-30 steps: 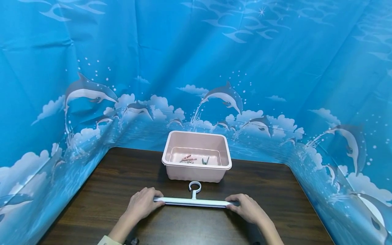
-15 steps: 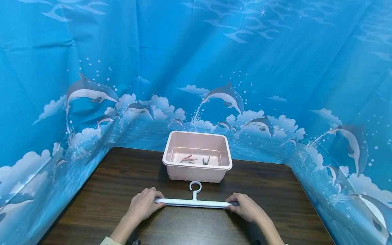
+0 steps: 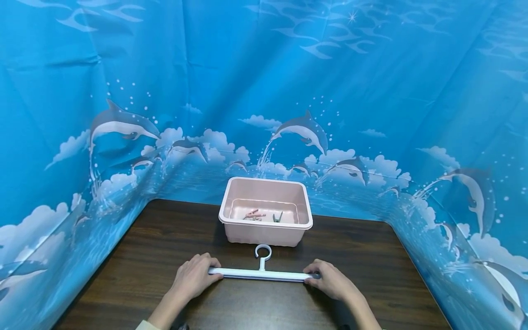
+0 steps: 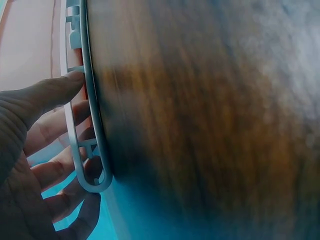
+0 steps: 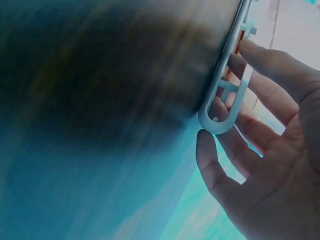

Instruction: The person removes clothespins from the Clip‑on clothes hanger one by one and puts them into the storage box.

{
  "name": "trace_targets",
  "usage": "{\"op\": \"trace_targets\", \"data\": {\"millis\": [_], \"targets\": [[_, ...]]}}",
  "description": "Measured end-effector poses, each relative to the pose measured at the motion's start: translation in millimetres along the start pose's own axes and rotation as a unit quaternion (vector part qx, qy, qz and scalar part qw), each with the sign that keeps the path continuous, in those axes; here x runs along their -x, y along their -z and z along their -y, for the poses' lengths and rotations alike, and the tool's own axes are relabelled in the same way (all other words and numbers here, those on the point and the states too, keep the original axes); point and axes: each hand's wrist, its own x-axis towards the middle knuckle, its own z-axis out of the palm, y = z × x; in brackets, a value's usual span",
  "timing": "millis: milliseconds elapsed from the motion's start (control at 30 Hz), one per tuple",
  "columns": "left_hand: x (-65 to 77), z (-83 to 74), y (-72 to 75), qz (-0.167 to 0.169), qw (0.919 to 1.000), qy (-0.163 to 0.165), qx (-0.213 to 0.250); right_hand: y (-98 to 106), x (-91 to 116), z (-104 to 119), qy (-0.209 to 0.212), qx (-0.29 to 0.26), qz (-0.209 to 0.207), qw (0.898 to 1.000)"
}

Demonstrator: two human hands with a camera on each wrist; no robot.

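Observation:
A white plastic hanger (image 3: 261,274) with a straight bar and a round hook lies across the table, its hook pointing to the bin. My left hand (image 3: 193,276) grips the bar's left end, and my right hand (image 3: 328,278) grips its right end. In the left wrist view, the thumb and fingers of the left hand (image 4: 45,145) take the rounded loop end of the hanger (image 4: 92,150) between them. The right wrist view has the right hand (image 5: 275,130) pinching the opposite loop end of the hanger (image 5: 225,97) likewise.
Beyond the hanger stands a pale pink plastic bin (image 3: 264,233) holding reddish clothespins (image 3: 253,214) and a dark green clothespin (image 3: 277,217). The dark wooden table (image 3: 156,238) is bordered at the back and sides by a blue curtain (image 3: 255,68) printed with dolphins.

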Motion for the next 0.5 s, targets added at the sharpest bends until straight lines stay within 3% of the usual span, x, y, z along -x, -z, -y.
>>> {"op": "trace_targets", "data": {"millis": [300, 400, 500], "targets": [[-0.8, 4.5, 0.1, 0.005, 0.9999, -0.008, 0.004, -0.1, -0.6, -0.5, -0.002, -0.014, 0.001, 1.0], [-3.4, 6.9, 4.8, 0.008, 0.9999, -0.008, 0.009, 2.6, 0.0, -1.7, -0.009, -0.022, -0.002, 1.0], [-6.6, 11.4, 14.0, -0.013, 0.9997, -0.001, 0.019, 8.6, 0.5, -3.9, -0.034, -0.028, -0.013, 0.999]]}}
